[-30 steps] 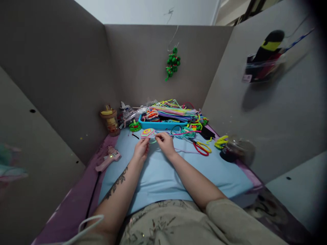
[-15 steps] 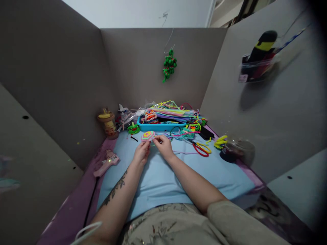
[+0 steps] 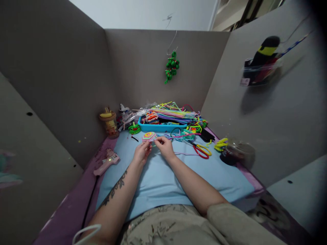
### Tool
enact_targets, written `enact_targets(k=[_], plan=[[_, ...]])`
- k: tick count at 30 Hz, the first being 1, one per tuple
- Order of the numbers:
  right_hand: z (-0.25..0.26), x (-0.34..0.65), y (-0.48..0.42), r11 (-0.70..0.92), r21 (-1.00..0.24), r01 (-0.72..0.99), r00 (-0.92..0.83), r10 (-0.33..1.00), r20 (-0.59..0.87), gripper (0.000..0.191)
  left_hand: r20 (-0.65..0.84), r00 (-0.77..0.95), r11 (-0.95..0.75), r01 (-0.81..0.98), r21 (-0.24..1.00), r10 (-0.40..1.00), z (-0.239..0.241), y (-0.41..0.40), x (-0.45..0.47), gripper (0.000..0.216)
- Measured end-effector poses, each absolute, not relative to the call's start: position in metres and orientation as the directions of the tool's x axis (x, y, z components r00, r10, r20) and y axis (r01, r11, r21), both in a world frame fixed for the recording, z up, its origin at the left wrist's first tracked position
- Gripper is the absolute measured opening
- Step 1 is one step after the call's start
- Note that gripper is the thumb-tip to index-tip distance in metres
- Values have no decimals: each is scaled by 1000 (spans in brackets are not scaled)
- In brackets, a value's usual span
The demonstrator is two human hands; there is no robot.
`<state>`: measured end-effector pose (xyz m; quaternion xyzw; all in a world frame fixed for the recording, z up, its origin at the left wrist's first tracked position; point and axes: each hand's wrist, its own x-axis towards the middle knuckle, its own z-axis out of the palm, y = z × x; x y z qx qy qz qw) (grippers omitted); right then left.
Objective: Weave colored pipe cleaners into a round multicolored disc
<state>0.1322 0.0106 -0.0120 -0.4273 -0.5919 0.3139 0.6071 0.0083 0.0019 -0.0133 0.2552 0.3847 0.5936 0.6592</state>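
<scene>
My left hand [image 3: 141,153] and my right hand [image 3: 164,147] meet over the light blue mat [image 3: 163,173]. Both pinch a small spiral disc [image 3: 149,136] of pink, yellow and green pipe cleaner, with a thin strand running from it toward the right fingers. The left fingers hold the disc's near edge. The right fingertips grip the strand just right of the disc.
A blue tray [image 3: 163,126] heaped with colourful pipe cleaners stands behind the hands. Loose red and yellow pipe-cleaner loops [image 3: 203,149] lie right. A pink glue gun [image 3: 106,161] lies left, a jar [image 3: 109,123] at back left, a dark lidded container [image 3: 236,153] right. Grey panels enclose the desk.
The hands and disc stay almost in place, fingers shifting slightly on the strand. The camera view has tilted a little.
</scene>
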Motion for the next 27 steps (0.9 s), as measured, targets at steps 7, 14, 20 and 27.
enact_targets(k=[7, 14, 20, 27], plan=[[-19, 137, 24, 5, -964, -265, -44, 999, 17, 16, -127, -46, 92, -458, 884, 991, -14, 1, 9, 26], [-19, 144, 26, -151, -913, -379, -138, 985, -105, 17, -76, -43, 52, -416, 908, 996, -18, 3, 9, 27], [-20, 145, 26, -130, -928, -348, -144, 986, -84, 17, -83, -40, 61, -396, 916, 996, -16, 1, 8, 28], [-11, 151, 23, 72, -984, -165, -94, 992, 88, 23, -90, -105, 41, -395, 918, 990, -19, 4, 8, 28]])
